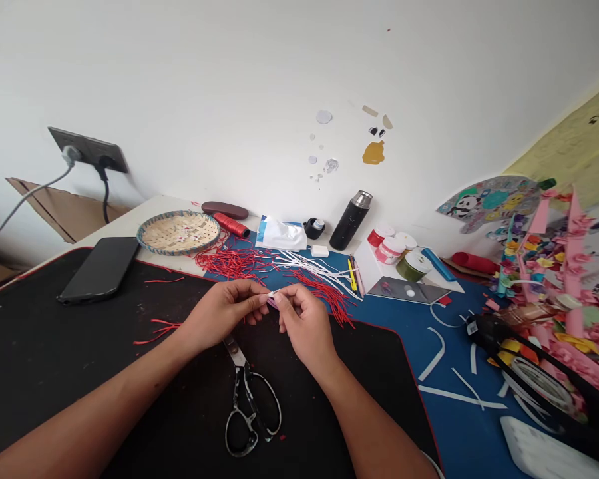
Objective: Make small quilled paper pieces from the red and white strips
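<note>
My left hand (224, 309) and my right hand (303, 319) meet over a black mat (80, 359), fingers pinched together on a small white and pink piece (272, 297) between them. Metal scissors (247, 399) lie on the mat just below my hands, handles toward me. Behind my hands a heap of thin red strips (239, 263) and white strips (319, 266) spreads across the mat's far edge.
A black phone (101, 268) lies at the left, a woven basket (178, 232) behind it. A black flask (350, 219), tissue pack (281, 234), small jars (389, 247), green tape roll (413, 265) and a black glue gun (499, 332) stand farther back and right, near colourful paper crafts (554, 266).
</note>
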`<action>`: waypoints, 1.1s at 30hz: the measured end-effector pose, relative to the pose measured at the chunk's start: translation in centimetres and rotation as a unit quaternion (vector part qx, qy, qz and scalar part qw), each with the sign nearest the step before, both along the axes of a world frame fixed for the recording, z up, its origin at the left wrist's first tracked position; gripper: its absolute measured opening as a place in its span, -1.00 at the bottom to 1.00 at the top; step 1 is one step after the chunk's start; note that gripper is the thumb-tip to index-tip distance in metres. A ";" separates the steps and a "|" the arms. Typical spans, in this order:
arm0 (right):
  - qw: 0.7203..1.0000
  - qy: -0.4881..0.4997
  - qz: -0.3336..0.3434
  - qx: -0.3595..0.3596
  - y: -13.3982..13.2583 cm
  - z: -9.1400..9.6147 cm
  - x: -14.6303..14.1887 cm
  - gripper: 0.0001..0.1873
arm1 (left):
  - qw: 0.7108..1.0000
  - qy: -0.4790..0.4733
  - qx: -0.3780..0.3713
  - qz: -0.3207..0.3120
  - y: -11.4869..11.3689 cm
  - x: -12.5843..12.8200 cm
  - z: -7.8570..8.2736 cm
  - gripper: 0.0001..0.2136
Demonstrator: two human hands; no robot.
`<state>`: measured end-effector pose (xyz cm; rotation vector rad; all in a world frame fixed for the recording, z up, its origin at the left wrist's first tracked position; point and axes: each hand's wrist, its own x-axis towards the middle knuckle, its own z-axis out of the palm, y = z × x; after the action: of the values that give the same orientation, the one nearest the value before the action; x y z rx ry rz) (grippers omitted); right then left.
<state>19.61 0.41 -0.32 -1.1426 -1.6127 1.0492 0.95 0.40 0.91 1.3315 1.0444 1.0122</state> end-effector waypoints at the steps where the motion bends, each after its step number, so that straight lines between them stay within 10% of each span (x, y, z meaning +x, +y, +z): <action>1: 1.000 0.010 -0.005 -0.004 0.0 0.1 0.1 -0.73 | 1.000 0.004 0.003 0.005 0.0 0.0 0.0 -0.64; 33: 0.996 -0.003 0.068 -0.066 0.3 -0.2 0.0 -0.74 | 0.999 -0.038 0.015 0.001 0.0 0.2 -0.2 -0.76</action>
<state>19.58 0.68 -0.50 -1.1359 -1.6644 1.2574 1.17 0.40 0.72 1.3063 0.9769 1.0768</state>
